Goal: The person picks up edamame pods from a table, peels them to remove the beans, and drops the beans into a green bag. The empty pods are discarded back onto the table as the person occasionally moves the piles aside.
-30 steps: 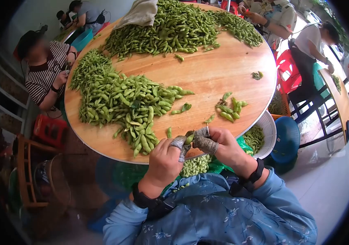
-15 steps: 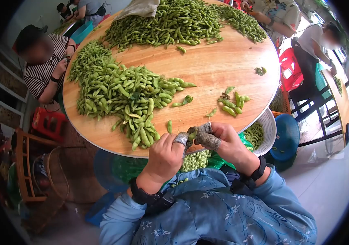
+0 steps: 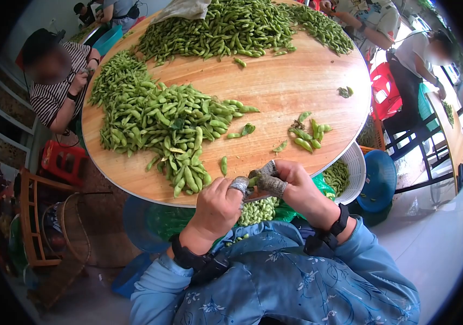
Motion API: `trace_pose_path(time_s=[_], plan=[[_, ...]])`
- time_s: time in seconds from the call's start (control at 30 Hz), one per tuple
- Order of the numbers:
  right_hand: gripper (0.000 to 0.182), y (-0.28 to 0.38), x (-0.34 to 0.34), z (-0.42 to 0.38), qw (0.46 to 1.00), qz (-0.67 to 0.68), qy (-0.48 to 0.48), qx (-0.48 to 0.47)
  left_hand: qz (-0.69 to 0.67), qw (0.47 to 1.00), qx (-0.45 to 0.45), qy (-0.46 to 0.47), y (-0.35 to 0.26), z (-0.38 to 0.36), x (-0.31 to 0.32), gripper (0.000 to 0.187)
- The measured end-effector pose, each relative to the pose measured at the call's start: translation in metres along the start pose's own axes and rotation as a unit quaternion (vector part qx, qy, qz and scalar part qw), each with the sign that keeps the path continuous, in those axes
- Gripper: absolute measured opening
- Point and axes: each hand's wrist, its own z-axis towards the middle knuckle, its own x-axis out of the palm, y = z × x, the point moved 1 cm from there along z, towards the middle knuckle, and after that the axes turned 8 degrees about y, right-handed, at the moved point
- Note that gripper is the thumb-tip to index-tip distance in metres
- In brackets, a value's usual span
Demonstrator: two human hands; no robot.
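Note:
Between the fingertips of both hands is a green edamame pod (image 3: 252,182), mostly covered by the fingers. My left hand (image 3: 218,202) pinches one end, with a grey wrap on its thumb. My right hand (image 3: 292,185) pinches the other end and wears dirty grey finger covers. Both are at the table's front edge. Below them, shelled beans (image 3: 258,211) lie in a container lined with green plastic (image 3: 284,215). A single pod (image 3: 224,166) rests on the table just beyond my left hand.
The round wooden table (image 3: 274,89) bears a near-left pod heap (image 3: 161,116) and a large back heap (image 3: 226,32). A few pods (image 3: 310,135) lie at right. A white basket (image 3: 357,176) and a blue basin (image 3: 377,181) stand right. A person in stripes (image 3: 58,92) sits left.
The fingers of my right hand have shifted and curled slightly around the pod. My left hand stays nearly in place, and the heaps look the same.

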Motion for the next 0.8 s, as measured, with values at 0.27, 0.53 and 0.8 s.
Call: trace_pose_path(time_s=[0.27,0.53,0.8], plan=[[0.015,-0.014,0.002,0.002,0.993,0.072,0.061,-0.078,-0.445,0.870,-0.210,-0.030,-0.005,-0.008,0.010,0.010],[0.015,0.003,0.002,-0.001,0.893,-0.380,0.024,-0.239,-0.444,0.863,-0.241,-0.022,-0.005,-0.008,0.002,0.008],[0.017,0.010,0.005,-0.009,0.854,-0.464,0.028,-0.232,-0.568,0.765,-0.300,0.050,-0.006,-0.004,0.005,0.021]])
